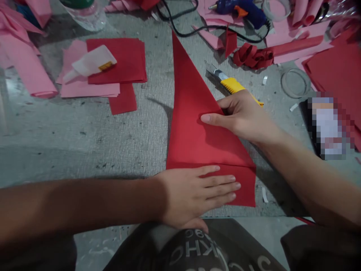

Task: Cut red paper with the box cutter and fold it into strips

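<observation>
Folded red paper sheet point(191, 139) being pressed onto grey tabletop point(129, 139) beneath flat left hand point(194, 192), fingers extended, sheet being pinched at diagonal edge between thumb and curled fingers of right hand point(242, 114).

The sheet point(191, 139) lies between squeeze bottle point(94, 60), left, and cutter point(231, 85), right

Passage available over the tabletop point(70, 150) at left centre. Upper left obstructed by stacked paper point(129, 60) and glue bottle point(93, 62); upper centre-right by glue gun point(255, 17) and its cable point(183, 35). Cutter point(232, 86) obstructs just beyond the right hand point(242, 114); partly pixelated device point(327, 128) obstructs right edge
</observation>
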The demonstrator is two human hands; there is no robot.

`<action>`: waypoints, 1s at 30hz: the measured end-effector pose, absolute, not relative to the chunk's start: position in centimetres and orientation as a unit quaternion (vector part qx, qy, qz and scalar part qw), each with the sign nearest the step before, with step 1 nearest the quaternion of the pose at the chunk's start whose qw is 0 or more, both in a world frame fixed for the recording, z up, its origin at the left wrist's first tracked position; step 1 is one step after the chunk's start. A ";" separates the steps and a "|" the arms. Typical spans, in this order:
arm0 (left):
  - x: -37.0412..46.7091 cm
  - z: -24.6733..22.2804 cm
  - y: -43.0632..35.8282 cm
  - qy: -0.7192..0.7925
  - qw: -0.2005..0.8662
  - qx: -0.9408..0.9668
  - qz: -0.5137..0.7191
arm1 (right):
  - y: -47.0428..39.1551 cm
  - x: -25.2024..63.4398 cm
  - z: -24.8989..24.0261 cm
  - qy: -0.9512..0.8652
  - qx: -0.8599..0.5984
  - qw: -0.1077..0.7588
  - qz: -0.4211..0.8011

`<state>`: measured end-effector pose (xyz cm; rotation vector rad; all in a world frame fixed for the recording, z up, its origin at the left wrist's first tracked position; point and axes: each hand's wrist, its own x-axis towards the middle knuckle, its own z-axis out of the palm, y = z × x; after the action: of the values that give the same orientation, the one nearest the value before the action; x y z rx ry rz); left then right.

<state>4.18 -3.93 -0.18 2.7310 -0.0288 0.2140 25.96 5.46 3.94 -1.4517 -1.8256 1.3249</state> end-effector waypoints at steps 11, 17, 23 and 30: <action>4.0 -0.9 -4.8 0.002 0.168 0.983 0.078 | 5.3 25.8 3.5 -0.681 -0.536 0.236 0.440; 4.0 -0.9 -4.9 0.002 0.161 0.984 0.078 | 5.4 25.9 3.7 -0.686 -0.541 0.229 0.430; 4.1 -0.7 -4.8 0.007 0.151 0.986 0.066 | 5.5 25.9 3.6 -0.694 -0.538 0.227 0.421; 4.1 -0.4 -4.7 0.007 0.158 0.986 0.060 | 5.4 25.9 3.5 -0.689 -0.548 0.220 0.420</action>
<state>4.08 -4.73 -0.36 2.8186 0.0201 0.1716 25.91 5.44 3.52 -1.5155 -1.9060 1.1613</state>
